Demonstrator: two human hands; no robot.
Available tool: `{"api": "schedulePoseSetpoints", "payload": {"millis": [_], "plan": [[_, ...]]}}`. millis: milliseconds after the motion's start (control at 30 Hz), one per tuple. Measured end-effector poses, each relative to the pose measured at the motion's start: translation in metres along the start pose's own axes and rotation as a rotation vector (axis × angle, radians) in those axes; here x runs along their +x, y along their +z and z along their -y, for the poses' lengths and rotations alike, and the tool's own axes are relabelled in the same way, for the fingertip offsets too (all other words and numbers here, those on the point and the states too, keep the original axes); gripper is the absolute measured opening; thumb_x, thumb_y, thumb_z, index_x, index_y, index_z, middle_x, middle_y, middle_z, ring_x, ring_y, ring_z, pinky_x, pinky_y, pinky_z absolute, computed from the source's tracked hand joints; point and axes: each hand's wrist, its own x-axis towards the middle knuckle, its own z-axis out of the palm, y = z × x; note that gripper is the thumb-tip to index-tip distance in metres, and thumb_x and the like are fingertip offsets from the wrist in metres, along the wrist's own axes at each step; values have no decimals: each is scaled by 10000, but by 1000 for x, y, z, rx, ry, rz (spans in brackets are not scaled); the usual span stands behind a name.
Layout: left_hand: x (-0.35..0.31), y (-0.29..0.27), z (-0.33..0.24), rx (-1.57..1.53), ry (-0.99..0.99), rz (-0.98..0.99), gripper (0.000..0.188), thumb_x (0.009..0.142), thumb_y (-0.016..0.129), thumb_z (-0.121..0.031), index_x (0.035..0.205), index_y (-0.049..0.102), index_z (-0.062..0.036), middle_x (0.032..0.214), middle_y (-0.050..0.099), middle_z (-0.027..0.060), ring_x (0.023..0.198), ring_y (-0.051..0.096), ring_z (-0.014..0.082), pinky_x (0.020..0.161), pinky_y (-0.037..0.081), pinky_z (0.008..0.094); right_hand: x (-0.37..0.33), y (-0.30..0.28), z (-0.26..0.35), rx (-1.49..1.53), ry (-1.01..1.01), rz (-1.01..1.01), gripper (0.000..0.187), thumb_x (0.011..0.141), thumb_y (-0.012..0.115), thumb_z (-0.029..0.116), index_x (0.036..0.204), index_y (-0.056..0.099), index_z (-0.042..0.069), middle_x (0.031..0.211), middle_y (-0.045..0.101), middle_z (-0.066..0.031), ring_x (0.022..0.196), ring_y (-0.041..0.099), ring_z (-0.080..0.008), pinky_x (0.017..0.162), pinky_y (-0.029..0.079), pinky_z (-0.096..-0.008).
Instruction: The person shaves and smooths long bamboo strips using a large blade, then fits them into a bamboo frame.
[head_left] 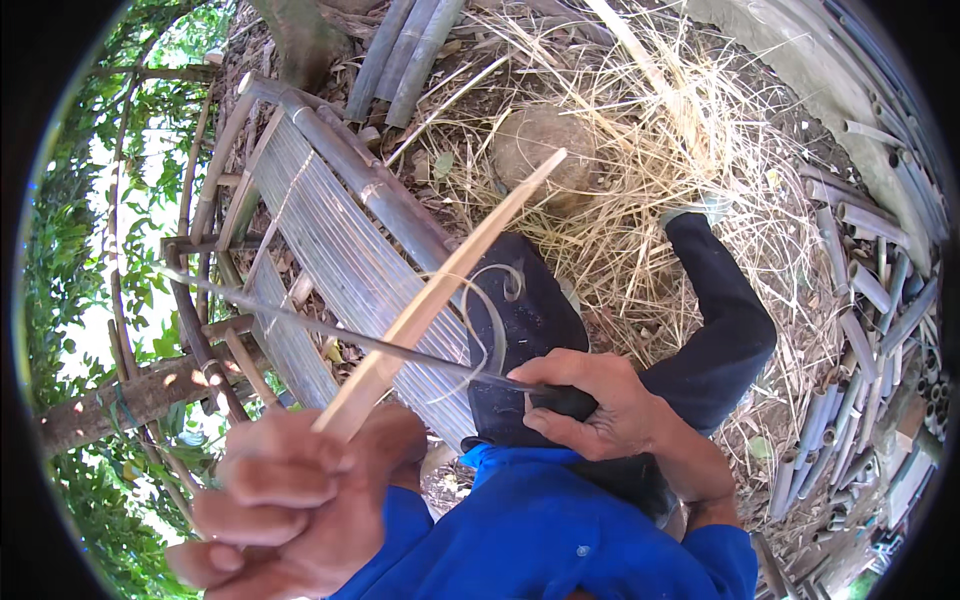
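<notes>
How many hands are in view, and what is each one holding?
2. The left hand, lower left, grips a pale bamboo strip. The right hand, centre right, grips the handle of a long knife.

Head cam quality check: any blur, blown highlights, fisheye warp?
Head view: left hand close to the lens and soft; right hand on the knife handle sharper; sky through the leaves blown out at left; dappled sun on the bamboo rack; black vignette rings the frame, edges bend near the rim.

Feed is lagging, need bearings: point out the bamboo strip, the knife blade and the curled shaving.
bamboo strip (pixel 450 275), head view, middle of its length
knife blade (pixel 330 330), head view, mid-blade
curled shaving (pixel 497 300), head view, on the curl
</notes>
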Motion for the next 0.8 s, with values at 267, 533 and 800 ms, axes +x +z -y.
{"api": "schedulePoseSetpoints", "payload": {"millis": [267,533,800], "plan": [[2,13,14,159,-109,-173,514,1047,483,-569,856,462,-93,621,344,16,446,326,126,341,319,298,7,4,-40,-348,284,-261,315,962,698,171,1216,612,7,959,703,-234,829,715,-403,715,575,-426],[2,14,37,399,182,-213,521,1046,524,-506,680,377,-166,643,392,-4,812,526,205,802,490,423,16,12,-33,-598,102,-305,289,942,709,169,1176,615,28,854,667,-185,693,695,-362,577,568,-405],[-8,24,24,175,277,-437,415,1045,543,-451,782,448,-145,852,484,-10,1032,551,209,1048,383,461,18,33,31,-642,-272,-76,468,788,823,132,1190,660,-43,867,616,-109,610,657,-214,488,551,-331]]}}
